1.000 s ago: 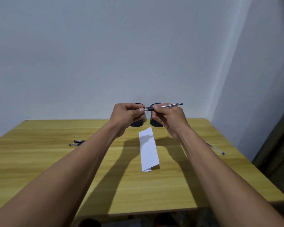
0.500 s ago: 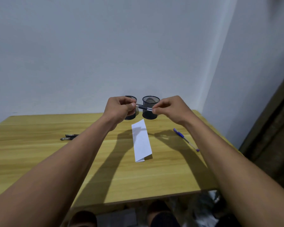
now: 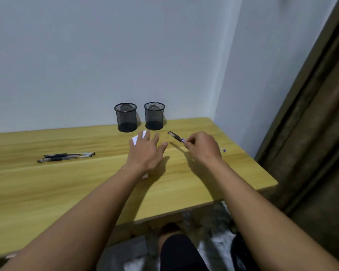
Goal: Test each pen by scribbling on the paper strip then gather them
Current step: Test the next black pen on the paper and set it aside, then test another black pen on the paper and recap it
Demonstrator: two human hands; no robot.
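My right hand (image 3: pixel 202 148) pinches a dark pen (image 3: pixel 176 137) just above the table, its free end pointing up-left toward the holders. My left hand (image 3: pixel 146 151) lies flat with spread fingers over the white paper strip (image 3: pixel 139 138), hiding most of it; only the far end and a small near corner show. Two black pens (image 3: pixel 66 157) lie side by side on the left of the wooden table (image 3: pixel 57 188). A small purple bit (image 3: pixel 224 150), perhaps the tip of another pen, shows right of my right hand.
Two black mesh pen holders (image 3: pixel 126 117) (image 3: pixel 154 116) stand by the wall at the table's far edge. The table's right edge runs close to my right hand. A brown curtain (image 3: pixel 317 133) hangs at the right. My knee shows below the front edge.
Both hands came down from chest height to the table. My left hand let go of the pen and spread over the paper; my right hand kept the pen. The view tilted downward.
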